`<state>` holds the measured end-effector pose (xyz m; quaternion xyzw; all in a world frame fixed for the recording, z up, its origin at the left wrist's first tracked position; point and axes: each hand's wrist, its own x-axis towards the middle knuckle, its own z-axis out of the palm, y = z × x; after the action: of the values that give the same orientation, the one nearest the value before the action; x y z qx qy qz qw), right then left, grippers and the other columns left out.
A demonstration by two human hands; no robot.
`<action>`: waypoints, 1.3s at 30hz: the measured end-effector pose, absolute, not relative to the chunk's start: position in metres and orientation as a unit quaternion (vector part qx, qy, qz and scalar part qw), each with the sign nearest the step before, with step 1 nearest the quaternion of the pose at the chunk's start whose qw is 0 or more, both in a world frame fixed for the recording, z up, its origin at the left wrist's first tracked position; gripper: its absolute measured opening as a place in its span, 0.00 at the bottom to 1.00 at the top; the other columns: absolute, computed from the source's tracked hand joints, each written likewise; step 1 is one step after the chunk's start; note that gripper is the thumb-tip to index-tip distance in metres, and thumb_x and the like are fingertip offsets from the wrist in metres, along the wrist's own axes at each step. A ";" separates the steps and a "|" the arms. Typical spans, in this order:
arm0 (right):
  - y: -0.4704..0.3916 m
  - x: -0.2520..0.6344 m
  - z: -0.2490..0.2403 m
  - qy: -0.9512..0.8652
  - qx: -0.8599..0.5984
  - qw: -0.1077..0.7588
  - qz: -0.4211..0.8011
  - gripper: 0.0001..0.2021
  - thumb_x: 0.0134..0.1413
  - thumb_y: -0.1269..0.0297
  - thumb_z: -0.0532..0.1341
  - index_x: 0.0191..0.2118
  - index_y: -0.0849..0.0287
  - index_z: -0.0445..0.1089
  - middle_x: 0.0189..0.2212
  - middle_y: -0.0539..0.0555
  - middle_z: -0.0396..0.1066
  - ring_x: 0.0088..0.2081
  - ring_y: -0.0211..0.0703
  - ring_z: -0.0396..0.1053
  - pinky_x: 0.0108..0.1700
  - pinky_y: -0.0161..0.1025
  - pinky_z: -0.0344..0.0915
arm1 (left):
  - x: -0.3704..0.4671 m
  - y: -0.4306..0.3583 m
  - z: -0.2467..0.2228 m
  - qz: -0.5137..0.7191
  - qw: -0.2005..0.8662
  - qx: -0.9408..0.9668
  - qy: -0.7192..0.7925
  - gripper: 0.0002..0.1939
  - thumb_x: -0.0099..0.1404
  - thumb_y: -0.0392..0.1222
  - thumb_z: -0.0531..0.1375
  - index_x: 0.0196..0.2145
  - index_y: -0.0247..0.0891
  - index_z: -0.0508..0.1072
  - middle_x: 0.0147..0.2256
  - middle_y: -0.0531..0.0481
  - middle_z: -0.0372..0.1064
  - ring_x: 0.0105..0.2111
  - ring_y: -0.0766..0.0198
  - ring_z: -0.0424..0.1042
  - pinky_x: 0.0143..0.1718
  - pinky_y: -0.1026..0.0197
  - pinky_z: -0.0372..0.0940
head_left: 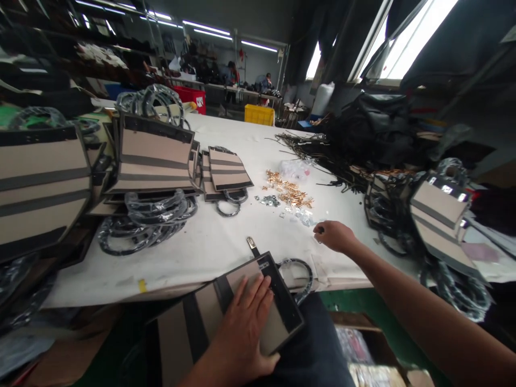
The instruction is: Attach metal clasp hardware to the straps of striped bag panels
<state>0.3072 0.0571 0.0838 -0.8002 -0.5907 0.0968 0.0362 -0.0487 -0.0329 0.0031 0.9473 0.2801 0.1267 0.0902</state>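
My left hand (pixel 250 320) lies flat, fingers stretched, on a beige bag with black stripes (pixel 173 333). That bag rests over my lap and against the table edge. A short black strap with a metal clasp (pixel 251 243) sticks out from its upper side, and a plastic-wrapped round handle (pixel 309 274) shows at its right end. Above the white table, my right hand (pixel 335 236) is closed, fingertips together; whatever they hold is too small to make out. Close to it lie small silver pieces (pixel 305 217) and a heap of gold-coloured metal fittings (pixel 296 194).
Stacks of similar bags (pixel 155 145) with wrapped handles stand on the left of the white table (pixel 209 236). More bags (pixel 437 204) stand at the right. A clear plastic bag (pixel 294 169) and dark cords (pixel 314 153) lie behind the fittings. An open carton (pixel 363 322) sits below.
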 end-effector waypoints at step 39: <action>0.000 0.185 0.075 -0.715 -0.582 0.053 0.382 0.12 0.56 0.66 0.63 0.43 0.57 0.83 0.35 0.51 0.82 0.34 0.43 0.76 0.38 0.35 0.67 | -0.047 -0.039 -0.003 0.154 0.126 0.940 0.278 0.57 0.58 0.68 0.66 0.71 0.25 0.58 0.73 0.31 0.52 0.75 0.39 0.45 0.77 0.39 0.30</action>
<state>0.1847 -0.0001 0.0753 -0.5824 -0.7153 0.3824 0.0534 -0.0470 -0.0388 -0.0028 0.9396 0.2781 0.1544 0.1263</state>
